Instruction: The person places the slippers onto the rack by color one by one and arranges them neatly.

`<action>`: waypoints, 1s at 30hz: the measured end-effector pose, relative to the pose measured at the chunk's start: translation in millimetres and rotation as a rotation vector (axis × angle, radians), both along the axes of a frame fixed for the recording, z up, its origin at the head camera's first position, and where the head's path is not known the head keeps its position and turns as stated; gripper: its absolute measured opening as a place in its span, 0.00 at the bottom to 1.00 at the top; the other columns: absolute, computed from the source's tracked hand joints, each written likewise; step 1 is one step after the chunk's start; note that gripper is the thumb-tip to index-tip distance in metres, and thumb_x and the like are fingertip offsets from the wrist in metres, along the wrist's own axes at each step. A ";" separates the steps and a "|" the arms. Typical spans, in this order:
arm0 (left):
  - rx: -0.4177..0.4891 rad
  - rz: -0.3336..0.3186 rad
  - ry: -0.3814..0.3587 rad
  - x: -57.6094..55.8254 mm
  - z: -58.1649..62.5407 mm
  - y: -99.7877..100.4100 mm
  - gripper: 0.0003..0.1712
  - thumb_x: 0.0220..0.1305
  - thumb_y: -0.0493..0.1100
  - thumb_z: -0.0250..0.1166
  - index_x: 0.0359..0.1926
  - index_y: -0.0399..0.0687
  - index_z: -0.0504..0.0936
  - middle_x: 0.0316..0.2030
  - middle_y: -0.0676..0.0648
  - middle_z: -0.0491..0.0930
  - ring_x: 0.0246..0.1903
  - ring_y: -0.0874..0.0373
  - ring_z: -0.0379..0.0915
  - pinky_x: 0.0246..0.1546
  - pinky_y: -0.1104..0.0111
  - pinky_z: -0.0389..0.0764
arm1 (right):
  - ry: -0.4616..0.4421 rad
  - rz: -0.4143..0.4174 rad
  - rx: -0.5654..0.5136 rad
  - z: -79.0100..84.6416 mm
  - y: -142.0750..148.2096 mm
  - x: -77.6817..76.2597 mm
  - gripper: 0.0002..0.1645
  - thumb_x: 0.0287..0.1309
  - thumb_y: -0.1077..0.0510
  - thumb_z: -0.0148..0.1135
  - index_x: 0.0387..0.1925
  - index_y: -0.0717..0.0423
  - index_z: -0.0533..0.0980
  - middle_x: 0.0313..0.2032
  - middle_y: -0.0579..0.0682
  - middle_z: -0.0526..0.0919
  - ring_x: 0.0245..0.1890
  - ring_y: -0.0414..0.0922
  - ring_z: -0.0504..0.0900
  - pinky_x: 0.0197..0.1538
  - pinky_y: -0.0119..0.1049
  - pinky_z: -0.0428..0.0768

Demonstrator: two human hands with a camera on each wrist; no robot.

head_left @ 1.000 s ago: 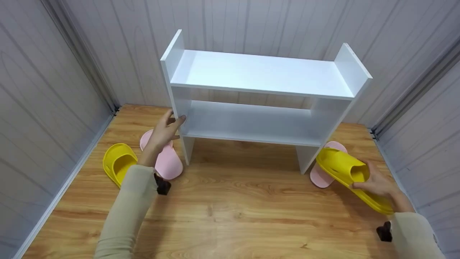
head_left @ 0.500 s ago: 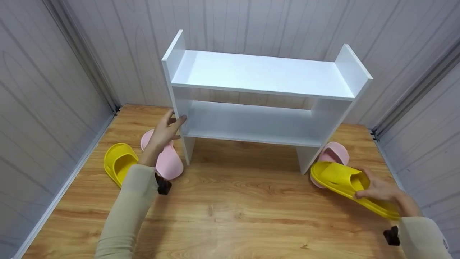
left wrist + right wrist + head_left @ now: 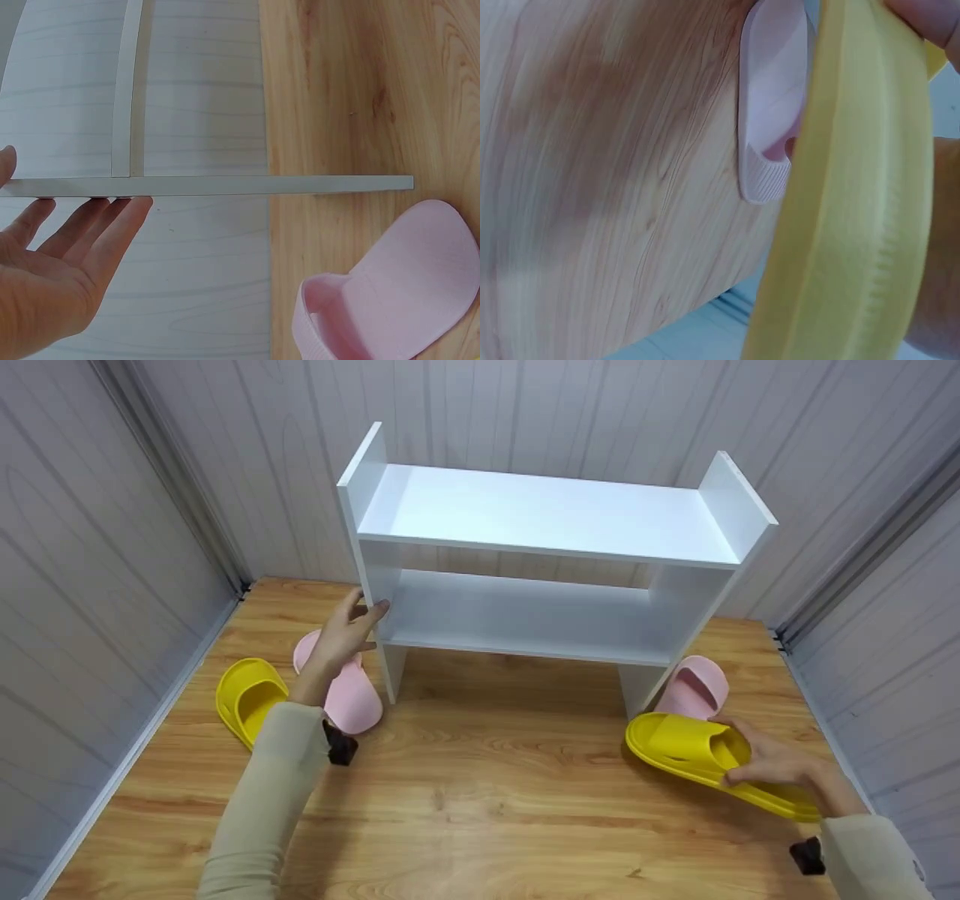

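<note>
A white two-tier shelf stands on the floor against the back wall. My left hand holds the front edge of its left side panel, thumb on one side and fingers on the other. In my right hand is a yellow slipper, gripped by its side near the strap, toe pointing left. Seen by the right wrist camera, its yellow sole edge fills much of the view. Just behind it, a pink slipper lies by the shelf's right leg, partly covered.
Left of the shelf lie another pink slipper, partly behind my left forearm, and another yellow slipper. Walls rise at the back, left and right of the wooden floor.
My right hand has swung the yellow slipper toward me and its toe leftward, off the pink slipper, which shows more now. The left hand stays on the panel.
</note>
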State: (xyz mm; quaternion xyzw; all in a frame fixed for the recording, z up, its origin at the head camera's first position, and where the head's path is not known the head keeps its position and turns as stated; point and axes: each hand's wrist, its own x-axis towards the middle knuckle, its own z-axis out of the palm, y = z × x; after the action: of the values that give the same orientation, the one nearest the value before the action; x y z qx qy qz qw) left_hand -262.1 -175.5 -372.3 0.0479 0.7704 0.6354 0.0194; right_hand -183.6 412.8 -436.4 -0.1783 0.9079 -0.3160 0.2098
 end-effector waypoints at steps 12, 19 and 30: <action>0.009 0.001 -0.020 -1.0 1.7 0.1 0.33 0.63 0.48 0.53 0.66 0.46 0.52 0.56 0.34 0.59 0.54 0.41 0.58 0.43 0.48 0.69 | 0.054 0.117 -0.070 -2.8 -34.6 -6.5 0.52 0.37 0.53 0.69 0.61 0.59 0.50 0.52 0.62 0.62 0.46 0.56 0.64 0.46 0.56 0.62; 0.005 0.001 -0.023 3.5 7.6 1.8 0.33 0.63 0.48 0.53 0.65 0.46 0.52 0.56 0.34 0.58 0.55 0.41 0.57 0.43 0.48 0.69 | 0.087 0.146 -0.104 -2.4 -59.0 -11.5 0.53 0.36 0.50 0.71 0.61 0.58 0.51 0.53 0.54 0.63 0.46 0.51 0.65 0.48 0.50 0.65; 0.019 -0.001 0.020 -0.1 1.2 0.9 0.32 0.63 0.47 0.53 0.64 0.44 0.54 0.54 0.33 0.60 0.53 0.40 0.59 0.41 0.45 0.69 | 0.212 0.216 -0.062 8.2 -102.5 -19.3 0.58 0.31 0.46 0.72 0.61 0.57 0.52 0.54 0.53 0.63 0.47 0.48 0.67 0.49 0.49 0.66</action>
State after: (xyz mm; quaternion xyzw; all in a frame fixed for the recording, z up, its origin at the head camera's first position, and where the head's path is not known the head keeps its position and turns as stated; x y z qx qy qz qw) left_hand -262.2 -174.5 -371.1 0.0547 0.7645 0.6422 0.0114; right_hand -202.8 310.3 -428.2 -0.3138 0.8903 -0.2988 0.1401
